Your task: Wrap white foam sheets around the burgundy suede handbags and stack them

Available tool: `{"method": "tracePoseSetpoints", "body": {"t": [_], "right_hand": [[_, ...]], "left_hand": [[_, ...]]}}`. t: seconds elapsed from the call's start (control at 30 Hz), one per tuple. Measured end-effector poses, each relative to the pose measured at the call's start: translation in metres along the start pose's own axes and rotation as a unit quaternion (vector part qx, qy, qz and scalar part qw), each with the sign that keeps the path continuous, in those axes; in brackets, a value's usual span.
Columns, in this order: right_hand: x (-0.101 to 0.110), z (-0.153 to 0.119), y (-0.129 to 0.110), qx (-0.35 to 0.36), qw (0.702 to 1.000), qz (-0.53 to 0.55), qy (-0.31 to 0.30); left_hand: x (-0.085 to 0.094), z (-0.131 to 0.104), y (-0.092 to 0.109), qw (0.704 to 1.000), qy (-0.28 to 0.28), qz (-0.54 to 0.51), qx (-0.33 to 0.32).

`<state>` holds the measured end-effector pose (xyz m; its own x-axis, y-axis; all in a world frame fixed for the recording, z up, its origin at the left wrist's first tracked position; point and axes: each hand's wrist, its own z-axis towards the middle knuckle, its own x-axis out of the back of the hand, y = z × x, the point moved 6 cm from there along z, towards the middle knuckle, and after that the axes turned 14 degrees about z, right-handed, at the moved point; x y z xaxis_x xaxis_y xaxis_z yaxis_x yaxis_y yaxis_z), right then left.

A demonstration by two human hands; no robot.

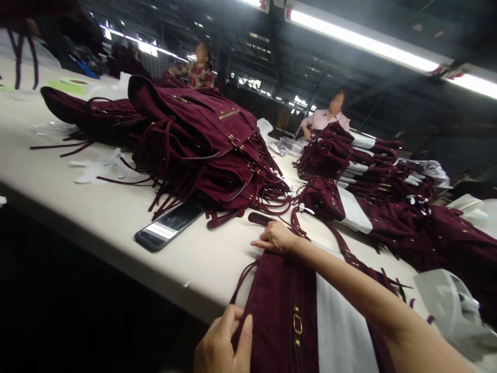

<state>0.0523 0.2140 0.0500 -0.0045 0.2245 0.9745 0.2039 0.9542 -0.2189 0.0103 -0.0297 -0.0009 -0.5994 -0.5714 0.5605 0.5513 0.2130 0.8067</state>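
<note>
A maroon fabric bag with a brass buckle and a wide white band lies in front of me, near the table's edge. My left hand is closed on its near left edge, thumb on top and fingers below. At the bag's far end, my right hand is closed on the cloth; its index finger sticks out to the left. My right forearm crosses over the white band. Thin maroon cords loop out at the bag's left side, and a strap end lies just beyond my right hand.
Piled maroon bags cover the table's middle, with a phone in front. White cut pieces lie left. More stacked bags stand right, near a grey plastic holder. Two people work across the table.
</note>
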Motion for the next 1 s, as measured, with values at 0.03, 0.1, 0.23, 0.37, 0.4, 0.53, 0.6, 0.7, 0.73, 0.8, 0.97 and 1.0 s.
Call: {"method": "tracePoseSetpoints", "body": {"t": [0.03, 0.1, 0.23, 0.37, 0.4, 0.53, 0.6, 0.7, 0.73, 0.8, 0.97, 1.0], "right_hand": [[-0.005, 0.005, 0.0, 0.0, 1.0, -0.008, -0.002], [-0.011, 0.012, 0.003, -0.021, 1.0, -0.018, -0.003], [-0.017, 0.012, 0.014, -0.078, 0.996, 0.032, 0.017], [-0.015, 0.002, 0.022, -0.087, 0.969, 0.223, 0.063], [-0.014, -0.001, 0.024, -0.093, 0.953, 0.276, 0.079], [0.002, -0.011, 0.019, -0.086, 0.902, 0.4, 0.134], [0.008, -0.014, 0.01, -0.065, 0.893, 0.427, 0.123], [0.009, -0.02, 0.004, -0.077, 0.909, 0.404, 0.072], [0.01, -0.023, 0.005, -0.092, 0.924, 0.367, 0.059], [0.013, -0.028, 0.01, -0.119, 0.959, 0.253, 0.041], [0.025, -0.03, 0.025, -0.164, 0.986, -0.04, 0.012], [0.024, -0.027, 0.028, -0.182, 0.98, -0.074, 0.002]], "left_hand": [[-0.003, -0.001, -0.008, 0.999, -0.027, -0.016, 0.029], [-0.009, -0.002, -0.023, 0.99, -0.101, -0.059, 0.081], [-0.02, -0.006, -0.035, 0.942, -0.252, -0.166, 0.149], [-0.025, -0.014, -0.035, 0.868, -0.325, -0.283, 0.246], [-0.027, -0.017, -0.033, 0.842, -0.344, -0.313, 0.272], [-0.031, -0.022, -0.025, 0.782, -0.365, -0.391, 0.319], [-0.035, -0.026, -0.022, 0.763, -0.366, -0.421, 0.326], [-0.043, -0.037, -0.015, 0.74, -0.381, -0.454, 0.317], [-0.043, -0.038, -0.011, 0.746, -0.382, -0.456, 0.3], [-0.036, -0.03, -0.003, 0.796, -0.354, -0.428, 0.24], [0.008, 0.04, 0.011, 0.973, -0.125, -0.186, 0.048], [0.014, 0.054, 0.012, 0.987, -0.076, -0.14, 0.025]]}}
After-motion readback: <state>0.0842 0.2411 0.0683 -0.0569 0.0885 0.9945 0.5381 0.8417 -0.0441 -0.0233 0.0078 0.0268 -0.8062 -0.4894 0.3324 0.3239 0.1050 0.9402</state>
